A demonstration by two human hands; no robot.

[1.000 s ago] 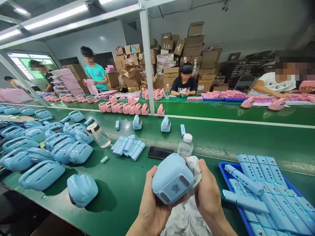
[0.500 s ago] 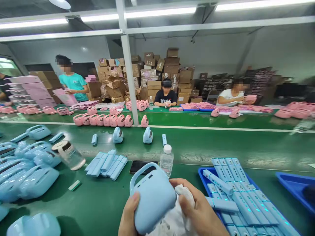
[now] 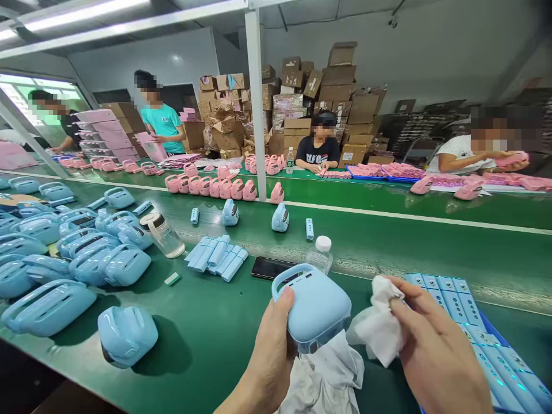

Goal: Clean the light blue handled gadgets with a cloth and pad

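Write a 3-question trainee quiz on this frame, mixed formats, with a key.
1. True or false: the left hand grips the light-blue shell.
2. What does the right hand hold?
A. white cloth
B. water bottle
C. phone
3. Short answer: what colour is the row of units on the far bench?

Key: 1 true; 2 A; 3 pink.
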